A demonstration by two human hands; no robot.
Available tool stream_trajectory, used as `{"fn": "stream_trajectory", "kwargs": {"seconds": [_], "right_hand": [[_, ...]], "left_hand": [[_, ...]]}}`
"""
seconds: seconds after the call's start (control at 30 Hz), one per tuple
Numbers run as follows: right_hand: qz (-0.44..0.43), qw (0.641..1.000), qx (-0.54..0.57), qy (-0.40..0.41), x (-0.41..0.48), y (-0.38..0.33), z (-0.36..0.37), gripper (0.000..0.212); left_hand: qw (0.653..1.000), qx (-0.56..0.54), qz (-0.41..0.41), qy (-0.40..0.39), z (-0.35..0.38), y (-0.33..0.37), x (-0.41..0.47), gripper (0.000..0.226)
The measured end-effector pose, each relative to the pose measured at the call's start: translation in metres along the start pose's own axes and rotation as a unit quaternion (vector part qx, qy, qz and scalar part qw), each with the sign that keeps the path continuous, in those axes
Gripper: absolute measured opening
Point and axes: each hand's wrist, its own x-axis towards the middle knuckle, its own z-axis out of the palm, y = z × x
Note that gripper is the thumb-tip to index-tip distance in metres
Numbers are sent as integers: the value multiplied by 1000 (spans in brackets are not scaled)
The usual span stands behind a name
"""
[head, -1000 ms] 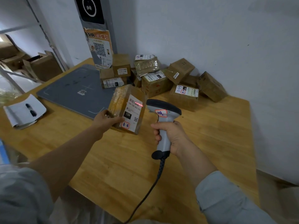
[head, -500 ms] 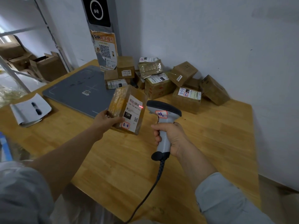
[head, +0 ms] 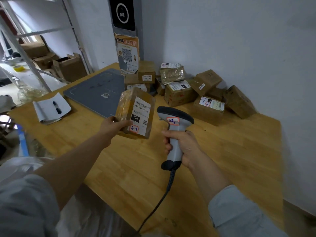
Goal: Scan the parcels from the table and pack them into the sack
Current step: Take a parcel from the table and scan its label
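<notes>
Above the bench's (head: 222, 151) middle, fingers of the left hand (head: 112, 124) grip a small brown tape-wrapped cardboard parcel (head: 135, 113) by its lower corner. Fingers of the right hand (head: 181, 144) clasp a grey handheld scanner (head: 174, 120). The parcel is probably light, stiff and tape-slick, so grasp it across opposite edges.

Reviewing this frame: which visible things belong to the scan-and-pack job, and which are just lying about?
Job: parcel gripped by the left hand; scanner gripped by the right hand; parcel pile by the wall.
Lying about: grey pad; white papers; QR poster; cartons beside the shelving.
</notes>
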Motion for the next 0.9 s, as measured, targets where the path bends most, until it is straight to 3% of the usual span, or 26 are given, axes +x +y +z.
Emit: {"fn": "stream_trajectory", "kwargs": {"seconds": [0.13,0.33,0.4,0.57,0.7,0.83,0.9], "right_hand": [[24,998,-28,-54,0,10,26,17],[63,982,-77,-158,2,46,82,15],[78,975,-95,-186,0,64,104,16],[137,951,-127,-247,-11,107,154,13],[169,937,-162,-260,-10,131,183,9],[193,932,-186,-245,5,143,207,8],[194,931,-197,-237,14,145,217,7]], "left_hand": [[992,-70,4,104,-41,-12,-21,64],[945,-114,16,307,-126,-50,-92,51],[923,-109,-14,368,-158,-69,-120,45],[866,-67,-96,486,-221,-119,-183,55],[849,36,-200,487,-269,-167,-210,84],[871,64,-244,421,-277,-190,-198,42],[885,35,-267,379,-278,-199,-180,36]]}}
